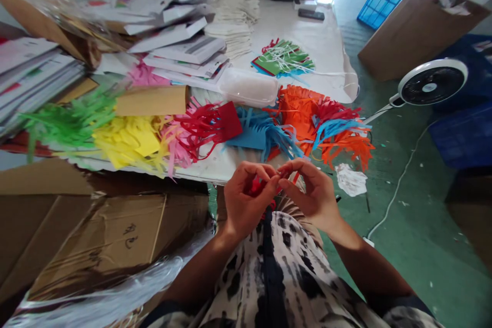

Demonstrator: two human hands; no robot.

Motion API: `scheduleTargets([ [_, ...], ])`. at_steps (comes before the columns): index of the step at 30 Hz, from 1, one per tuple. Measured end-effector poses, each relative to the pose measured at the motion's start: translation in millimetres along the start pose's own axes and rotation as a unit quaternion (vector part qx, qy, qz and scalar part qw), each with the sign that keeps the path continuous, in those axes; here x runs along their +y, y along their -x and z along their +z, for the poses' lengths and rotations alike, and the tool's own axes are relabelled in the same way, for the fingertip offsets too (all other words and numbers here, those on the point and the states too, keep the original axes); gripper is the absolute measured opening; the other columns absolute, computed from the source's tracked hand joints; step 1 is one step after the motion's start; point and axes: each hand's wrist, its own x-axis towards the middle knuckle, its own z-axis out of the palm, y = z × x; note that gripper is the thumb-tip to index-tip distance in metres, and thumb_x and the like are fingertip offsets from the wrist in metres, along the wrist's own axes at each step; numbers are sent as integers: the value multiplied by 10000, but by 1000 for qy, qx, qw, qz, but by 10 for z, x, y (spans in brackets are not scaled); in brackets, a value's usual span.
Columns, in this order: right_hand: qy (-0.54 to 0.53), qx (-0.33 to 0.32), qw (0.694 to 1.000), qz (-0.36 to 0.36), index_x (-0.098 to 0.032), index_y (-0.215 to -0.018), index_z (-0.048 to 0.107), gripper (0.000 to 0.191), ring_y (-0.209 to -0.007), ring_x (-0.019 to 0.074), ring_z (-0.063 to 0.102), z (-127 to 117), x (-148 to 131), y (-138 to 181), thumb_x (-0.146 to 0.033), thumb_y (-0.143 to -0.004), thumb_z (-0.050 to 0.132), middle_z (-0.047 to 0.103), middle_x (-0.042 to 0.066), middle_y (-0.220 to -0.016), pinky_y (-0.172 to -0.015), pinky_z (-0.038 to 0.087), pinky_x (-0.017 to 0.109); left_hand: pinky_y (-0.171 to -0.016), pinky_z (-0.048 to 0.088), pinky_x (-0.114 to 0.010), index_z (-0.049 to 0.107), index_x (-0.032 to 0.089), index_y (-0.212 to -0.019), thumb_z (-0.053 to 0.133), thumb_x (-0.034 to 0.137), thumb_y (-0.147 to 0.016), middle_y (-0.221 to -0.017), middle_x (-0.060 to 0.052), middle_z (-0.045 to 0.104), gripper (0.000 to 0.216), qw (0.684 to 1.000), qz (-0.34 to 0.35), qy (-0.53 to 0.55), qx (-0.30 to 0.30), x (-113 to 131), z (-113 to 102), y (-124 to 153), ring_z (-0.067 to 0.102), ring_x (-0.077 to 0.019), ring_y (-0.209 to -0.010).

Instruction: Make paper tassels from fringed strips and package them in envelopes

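My left hand [246,200] and my right hand [315,195] meet fingertip to fingertip over my lap, just off the table's front edge. Both are closed in a pinch on red fringed paper [257,185], whose strips show behind the left fingers and hang below. Most of that paper is covered by my hands. On the table before me lie fringed papers in blue [249,136], red [230,122], orange [298,113], pink [180,146], yellow [130,138] and green [73,118].
A stack of fringed pieces with white strings [286,59] lies farther back, near a clear plastic box [249,87]. Piles of printed packets [184,51] fill the left. Cardboard boxes [115,230] stand below left. A fan [432,84] is at the right.
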Motion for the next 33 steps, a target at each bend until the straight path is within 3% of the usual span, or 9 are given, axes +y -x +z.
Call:
scheduleTargets([
  [2, 11, 22, 1000, -1, -281, -1107, 708, 141, -901, 170, 666, -36, 5, -5, -308, -969, 721, 714, 11, -993, -837, 528, 329, -751, 578, -221, 614, 189, -874, 798, 175, -888, -905, -21, 727, 184, 1000, -16, -7, -12, -7, -21, 6, 717, -120, -815],
  [5, 39, 43, 998, -4, -261, -960, 694, 52, -828, 151, 641, -77, -16, -27, -287, -1000, 672, 690, -6, -893, -771, 503, 305, -743, 569, -219, 664, 201, -972, 784, 238, -911, -927, -18, 726, 140, 998, -36, -40, -33, -13, -77, 4, 708, -123, -810],
  [8, 74, 19, 997, -22, -245, -889, 662, 111, -780, 137, 618, -84, -54, -45, -256, -1000, 661, 665, -23, -833, -747, 483, 293, -690, 537, -219, 709, 218, -1134, 714, 296, -965, -926, -18, 736, 186, 985, -48, -113, -119, -20, -132, -9, 680, -127, -773],
  [12, 108, -26, 994, -10, -237, -911, 635, 115, -786, 140, 611, -91, -83, -22, -267, -1020, 613, 657, -14, -853, -754, 476, 298, -615, 455, -221, 717, 190, -918, 581, 334, -1039, -768, 1, 675, 232, 958, -60, -182, -215, -44, -202, 24, 575, -112, -654],
  [17, 72, 31, 997, 12, -242, -922, 614, 202, -812, 158, 598, -118, -66, 53, -377, -1057, 552, 633, 9, -867, -759, 496, 303, -534, 360, -221, 632, 188, -815, 554, 412, -1051, -673, 25, 552, 335, 951, -142, -135, -240, -63, -328, 130, 455, -97, -575],
  [21, 24, -38, 999, 22, -267, -1139, 721, 213, -874, 158, 651, -99, -84, 56, -425, -1015, 651, 702, 24, -993, -805, 540, 302, -509, 346, -232, 610, 197, -826, 532, 459, -1057, -643, 24, 533, 357, 955, -174, -83, -228, -66, -324, 159, 442, -103, -543],
  [25, 30, -69, 997, -10, -313, -1139, 798, 203, -981, 172, 692, -95, -109, 16, -400, -1016, 661, 737, 38, -1103, -879, 563, 317, -516, 358, -244, 637, 198, -886, 540, 480, -1050, -656, 19, 547, 339, 958, -176, -54, -219, -55, -236, 131, 446, -113, -552],
  [29, 28, -94, 995, -4, -319, -1380, 702, 512, -1024, 218, 703, -77, -54, -43, -521, -914, 769, 735, 79, -1248, -890, 589, 358, -550, 379, -249, 653, 182, -902, 519, 468, -1061, -671, 16, 534, 354, 971, -146, -38, -183, -33, -206, 58, 441, -112, -580],
  [33, 15, -53, 997, 46, -278, -1077, 830, 206, -958, 204, 721, -6, -2, -85, -397, -998, 683, 759, 64, -1074, -860, 590, 331, -531, 367, -252, 686, 180, -1083, 495, 479, -1066, -668, 22, 532, 355, 963, -159, -50, -211, -44, -206, 2, 438, -117, -561],
])
